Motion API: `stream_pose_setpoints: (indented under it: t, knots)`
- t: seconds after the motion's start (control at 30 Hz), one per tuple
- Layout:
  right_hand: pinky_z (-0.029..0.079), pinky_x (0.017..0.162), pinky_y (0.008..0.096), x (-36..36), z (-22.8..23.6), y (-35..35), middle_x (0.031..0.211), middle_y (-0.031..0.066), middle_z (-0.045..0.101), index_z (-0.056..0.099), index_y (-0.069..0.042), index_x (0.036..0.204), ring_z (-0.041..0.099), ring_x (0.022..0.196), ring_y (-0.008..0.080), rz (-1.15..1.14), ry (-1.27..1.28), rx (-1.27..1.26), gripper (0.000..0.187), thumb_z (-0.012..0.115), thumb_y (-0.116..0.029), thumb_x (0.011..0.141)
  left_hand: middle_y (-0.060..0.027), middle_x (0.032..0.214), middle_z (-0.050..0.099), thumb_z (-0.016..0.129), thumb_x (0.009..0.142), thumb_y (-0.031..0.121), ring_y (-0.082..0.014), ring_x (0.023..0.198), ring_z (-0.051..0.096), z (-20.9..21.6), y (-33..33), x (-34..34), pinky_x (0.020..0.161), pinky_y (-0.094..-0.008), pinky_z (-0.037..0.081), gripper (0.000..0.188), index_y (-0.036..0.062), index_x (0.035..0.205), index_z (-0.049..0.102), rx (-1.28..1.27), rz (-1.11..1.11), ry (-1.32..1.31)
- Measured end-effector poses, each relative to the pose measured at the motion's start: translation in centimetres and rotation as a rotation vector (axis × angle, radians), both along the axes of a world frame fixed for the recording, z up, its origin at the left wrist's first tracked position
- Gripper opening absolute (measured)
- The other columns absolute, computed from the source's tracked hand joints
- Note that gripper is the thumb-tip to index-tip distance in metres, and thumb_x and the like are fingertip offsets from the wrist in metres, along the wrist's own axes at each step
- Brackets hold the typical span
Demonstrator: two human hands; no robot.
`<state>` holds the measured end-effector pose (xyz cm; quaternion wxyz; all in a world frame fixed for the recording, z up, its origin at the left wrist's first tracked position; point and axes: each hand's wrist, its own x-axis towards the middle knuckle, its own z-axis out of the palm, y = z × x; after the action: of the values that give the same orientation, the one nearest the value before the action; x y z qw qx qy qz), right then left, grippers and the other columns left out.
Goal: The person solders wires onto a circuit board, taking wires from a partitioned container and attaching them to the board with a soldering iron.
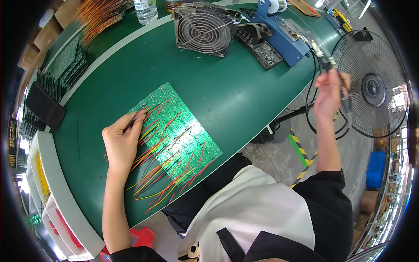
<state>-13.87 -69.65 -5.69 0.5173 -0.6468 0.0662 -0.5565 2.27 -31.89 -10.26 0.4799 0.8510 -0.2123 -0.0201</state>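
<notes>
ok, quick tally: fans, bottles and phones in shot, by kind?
Fans: 2, a square metal-framed fan on the green bench and a round pedestal fan off its edge.
Clear plastic bottles: 1.
Dark phones: 1.
Total: 4.

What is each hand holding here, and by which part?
Left hand pinches a thin dark tool, probably tweezers, near its rear end, over the green circuit board panel. Right hand grips a corded soldering iron by its handle.

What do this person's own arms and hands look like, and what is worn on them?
Both forearms are bare. The left hand and right hand wear no gloves, and no rings or watch show. Black short sleeves end near the elbows, over a black-and-white top.
</notes>
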Motion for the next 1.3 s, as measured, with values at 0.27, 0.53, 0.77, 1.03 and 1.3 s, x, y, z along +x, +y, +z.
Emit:
stream_pose_setpoints:
  t: [0.27, 0.53, 0.77, 1.03, 1.3]
  knots:
    - [0.041, 0.049, 0.0221, -1.3, -3.0, 0.5, 0.061, 0.0066, 0.057, 0.052, -0.003, 0.08, 0.053, 0.051, 0.0113, -0.07, 0.445, 0.118, 0.013, 0.061, -0.012, 0.082, -0.0036, 0.058, 0.058, 0.065, 0.079, 0.007, -0.0017, 0.049, 0.035, -0.5, 0.0, -0.1, 0.045, -0.0189, 0.031, 0.013, -0.001, 0.088, 0.068, -0.04, 0.028, -0.105]
    - [0.04, 0.05, 0.022, -0.3, -1.4, 2.8, 0.066, 0.0061, 0.055, 0.05, -0.002, 0.084, 0.05, 0.054, 0.0101, -0.131, 0.297, -0.073, 0.013, 0.06, -0.011, 0.084, -0.0076, 0.056, 0.057, 0.064, 0.078, 0.009, -0.0046, 0.045, 0.037, -0.6, 0.0, 0.2, 0.044, -0.0212, 0.034, 0.013, 0.0014, 0.088, 0.068, -0.04, 0.014, -0.115]
    - [0.04, 0.043, 0.0227, 5.6, -3.2, 10.9, 0.063, 0.0087, 0.053, 0.045, 0.001, 0.087, 0.049, 0.048, 0.0109, 0.577, 0.181, 0.016, 0.013, 0.056, -0.005, 0.083, -0.0074, 0.051, 0.051, 0.066, 0.078, 0.01, -0.0048, 0.044, 0.036, -0.9, 0.1, 0.2, 0.042, -0.0213, 0.033, 0.013, 0.0012, 0.087, 0.068, -0.061, 0.019, -0.122]
    - [0.035, 0.039, 0.0202, 9.8, -4.0, 12.4, 0.058, 0.0065, 0.053, 0.045, -0.004, 0.078, 0.048, 0.045, 0.0094, 0.787, 0.39, 0.243, 0.015, 0.059, -0.009, 0.082, -0.0071, 0.049, 0.05, 0.067, 0.077, 0.01, -0.0054, 0.041, 0.037, -0.5, -0.1, 0.0, 0.04, -0.0214, 0.032, 0.013, 0.0041, 0.089, 0.069, -0.011, 0.015, -0.149]
    - [0.032, 0.039, 0.0194, 9.2, -4.1, 12.8, 0.054, 0.004, 0.047, 0.042, -0.005, 0.076, 0.041, 0.042, 0.007, 0.722, 0.438, 0.171, 0.016, 0.056, -0.009, 0.082, -0.0077, 0.048, 0.049, 0.067, 0.076, 0.009, -0.0071, 0.039, 0.036, -0.7, 0.2, 0.2, 0.04, -0.0222, 0.032, 0.015, 0.0064, 0.091, 0.069, 0.043, 0.001, -0.16]
